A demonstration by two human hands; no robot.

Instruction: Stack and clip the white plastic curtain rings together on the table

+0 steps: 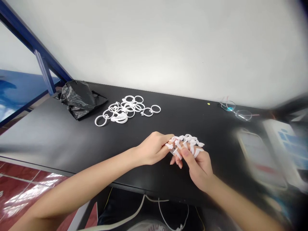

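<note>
My left hand (154, 148) and my right hand (199, 166) meet over the near middle of the black table (60, 138). Both have their fingers closed around a bunch of white plastic rings (186, 143), which sit threaded over the right hand's fingers. The left hand's fingertips pinch the bunch from the left. A loose pile of the same white rings (125, 110) lies farther back on the table, apart from both hands.
A crumpled black plastic bag (78, 98) lies at the back left. Clear eyeglasses (237, 110) rest near the wall at the back right. Blurred white boxes (271, 150) stand at the right. Cables (166, 215) hang under the table's front edge. A blue frame (40, 61) rises at left.
</note>
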